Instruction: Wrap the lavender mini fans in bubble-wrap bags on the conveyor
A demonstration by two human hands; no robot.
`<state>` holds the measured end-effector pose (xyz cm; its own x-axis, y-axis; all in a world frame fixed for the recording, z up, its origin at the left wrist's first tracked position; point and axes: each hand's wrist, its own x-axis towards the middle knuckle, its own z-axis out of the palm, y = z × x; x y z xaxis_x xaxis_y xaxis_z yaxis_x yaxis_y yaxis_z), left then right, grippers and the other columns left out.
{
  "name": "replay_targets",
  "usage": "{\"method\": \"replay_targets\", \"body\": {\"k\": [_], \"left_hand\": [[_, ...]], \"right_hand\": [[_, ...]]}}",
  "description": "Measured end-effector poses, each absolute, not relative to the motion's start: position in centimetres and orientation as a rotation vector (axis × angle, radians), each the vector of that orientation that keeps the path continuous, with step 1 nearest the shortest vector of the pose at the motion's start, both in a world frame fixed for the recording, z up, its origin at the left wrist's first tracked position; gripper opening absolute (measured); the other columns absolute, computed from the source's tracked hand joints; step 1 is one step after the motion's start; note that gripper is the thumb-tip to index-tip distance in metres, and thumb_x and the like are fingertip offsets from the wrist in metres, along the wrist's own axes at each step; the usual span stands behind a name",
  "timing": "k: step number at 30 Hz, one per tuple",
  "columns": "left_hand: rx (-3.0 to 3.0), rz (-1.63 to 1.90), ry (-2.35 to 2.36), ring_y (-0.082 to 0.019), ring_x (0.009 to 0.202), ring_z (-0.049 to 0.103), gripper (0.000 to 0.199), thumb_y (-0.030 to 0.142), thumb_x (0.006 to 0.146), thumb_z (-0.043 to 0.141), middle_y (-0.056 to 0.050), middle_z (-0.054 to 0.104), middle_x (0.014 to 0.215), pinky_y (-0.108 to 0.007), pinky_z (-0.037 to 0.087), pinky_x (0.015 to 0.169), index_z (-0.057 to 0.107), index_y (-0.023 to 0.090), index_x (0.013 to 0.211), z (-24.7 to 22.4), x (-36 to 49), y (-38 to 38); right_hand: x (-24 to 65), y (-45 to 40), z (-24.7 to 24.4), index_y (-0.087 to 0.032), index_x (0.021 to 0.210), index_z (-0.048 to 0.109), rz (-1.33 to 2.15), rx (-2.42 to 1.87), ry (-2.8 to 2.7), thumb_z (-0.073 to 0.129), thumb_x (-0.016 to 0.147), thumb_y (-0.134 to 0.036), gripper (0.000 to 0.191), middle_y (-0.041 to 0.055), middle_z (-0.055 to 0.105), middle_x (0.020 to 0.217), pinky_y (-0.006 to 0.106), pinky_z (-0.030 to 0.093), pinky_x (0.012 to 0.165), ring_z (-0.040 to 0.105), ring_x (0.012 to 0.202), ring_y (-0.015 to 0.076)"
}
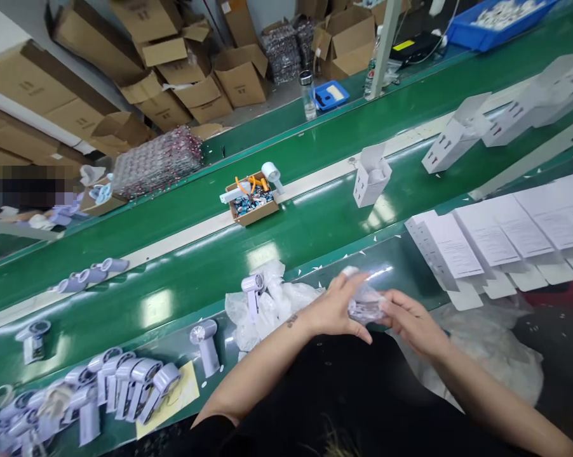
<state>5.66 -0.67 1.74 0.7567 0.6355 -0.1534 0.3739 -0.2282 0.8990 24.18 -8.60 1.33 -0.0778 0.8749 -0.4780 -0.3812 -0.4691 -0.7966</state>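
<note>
In front of my body, both hands are on a clear plastic bag [365, 306] with a pale lavender item inside, its shape partly hidden by glare and fingers. My left hand [335, 306] holds the bag between thumb and fingers. At the bag's right side, my right hand [413, 320] pinches its edge. Just left of my left hand lies a heap of crumpled clear bags [286, 298], with a lavender handheld fan [253, 295] on it. Another handheld fan [206, 346] lies on the bench beyond my left forearm.
Many lavender fans [124, 381] stand clustered at lower left. White boxes with leaflets [472, 241] line the right side. Across the green conveyor [315, 222] are a small carton of parts [255, 212] and an open white box [372, 178]. A person's arm is at far left.
</note>
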Motion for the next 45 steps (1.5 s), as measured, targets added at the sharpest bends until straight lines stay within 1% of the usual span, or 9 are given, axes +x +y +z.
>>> {"method": "replay_targets", "body": {"k": [3, 5, 10, 16, 24, 29, 33, 41, 45], "left_hand": [[1.963, 0.311, 0.846, -0.022, 0.100, 0.053, 0.027, 0.027, 0.077, 0.060, -0.006, 0.062, 0.100, -0.038, 0.040, 0.093, 0.061, 0.022, 0.104, -0.2, 6.2, -1.0], [1.836, 0.454, 1.038, -0.018, 0.086, 0.056, 0.012, 0.026, 0.082, 0.053, -0.003, 0.062, 0.083, -0.033, 0.045, 0.083, 0.061, 0.018, 0.085, -0.9, 6.2, -1.1], [1.146, 0.646, 1.201, -0.008, 0.048, 0.047, 0.027, 0.043, 0.077, 0.059, 0.005, 0.050, 0.062, -0.019, 0.040, 0.042, 0.052, 0.017, 0.078, -0.4, 5.8, -0.1], [0.605, 0.852, 1.094, -0.006, 0.043, 0.047, 0.047, 0.049, 0.060, 0.076, 0.004, 0.053, 0.060, -0.016, 0.032, 0.031, 0.054, 0.014, 0.081, 0.5, 1.5, 1.4], [0.665, 0.851, 0.915, -0.011, 0.066, 0.061, 0.046, 0.025, 0.058, 0.080, -0.004, 0.065, 0.090, -0.017, 0.048, 0.048, 0.054, 0.014, 0.096, 2.3, 3.2, 2.1], [1.058, 0.859, 1.057, -0.016, 0.074, 0.061, 0.047, 0.033, 0.068, 0.071, -0.004, 0.062, 0.091, -0.026, 0.052, 0.058, 0.047, 0.016, 0.105, 1.9, 7.9, 2.4], [1.948, 0.647, 1.266, -0.024, 0.096, 0.056, 0.027, 0.030, 0.079, 0.058, -0.009, 0.059, 0.099, -0.040, 0.049, 0.083, 0.049, 0.018, 0.101, 3.0, 8.0, 0.7], [2.513, -0.034, 1.396, -0.027, 0.083, 0.059, 0.025, 0.020, 0.083, 0.045, -0.017, 0.057, 0.091, -0.037, 0.049, 0.067, 0.048, 0.008, 0.105, 4.0, 15.1, 1.6], [2.649, 0.052, 1.224, -0.029, 0.102, 0.053, 0.032, 0.023, 0.088, 0.040, -0.019, 0.053, 0.110, -0.041, 0.048, 0.079, 0.047, 0.009, 0.117, 2.7, 14.9, 0.2]], "right_hand": [[26.3, -9.3, -0.1, -0.023, 0.089, 0.056, 1.475, -1.332, -0.358, 0.071, 0.072, -0.041, 0.029, 0.0025, 0.067, 0.089, 0.038, 0.057, 0.073, 0.066, 0.074, 0.0170], [29.4, -10.0, -1.9, -0.024, 0.093, 0.051, 1.111, -1.510, -0.122, 0.078, 0.063, -0.040, 0.043, 0.0009, 0.067, 0.079, 0.032, 0.058, 0.060, 0.065, 0.060, 0.0144], [33.8, -9.7, -7.2, -0.023, 0.079, 0.042, 0.889, -1.513, 0.150, 0.085, 0.048, -0.037, 0.055, -0.0010, 0.062, 0.074, 0.036, 0.058, 0.062, 0.066, 0.068, 0.0178], [29.6, -10.4, -7.4, -0.019, 0.080, 0.057, 0.523, -1.718, -0.197, 0.076, 0.062, -0.043, 0.035, -0.0012, 0.057, 0.075, 0.042, 0.051, 0.082, 0.057, 0.071, 0.0148], [28.4, -6.5, -6.6, -0.021, 0.081, 0.062, 0.291, -1.601, -1.705, 0.063, 0.075, -0.042, 0.022, 0.0076, 0.052, 0.083, 0.043, 0.047, 0.085, 0.053, 0.102, 0.0295], [28.8, -4.5, -8.0, -0.018, 0.104, 0.055, 0.312, -1.671, -1.723, 0.071, 0.065, -0.051, 0.054, 0.0146, 0.039, 0.114, 0.045, 0.047, 0.088, 0.048, 0.109, 0.0318], [28.2, -4.5, -8.4, -0.022, 0.102, 0.048, 0.355, -1.551, -1.708, 0.068, 0.071, -0.043, 0.042, 0.0143, 0.040, 0.123, 0.048, 0.045, 0.092, 0.045, 0.116, 0.0299], [27.5, -4.0, -8.9, -0.023, 0.095, 0.049, 0.448, -1.464, -1.668, 0.071, 0.064, -0.036, 0.040, 0.0126, 0.050, 0.112, 0.052, 0.043, 0.093, 0.049, 0.111, 0.0312], [28.5, -4.4, -9.6, -0.025, 0.085, 0.047, 0.574, -1.503, -1.478, 0.074, 0.057, -0.034, 0.040, 0.0081, 0.053, 0.097, 0.054, 0.045, 0.087, 0.053, 0.101, 0.0303]]}}
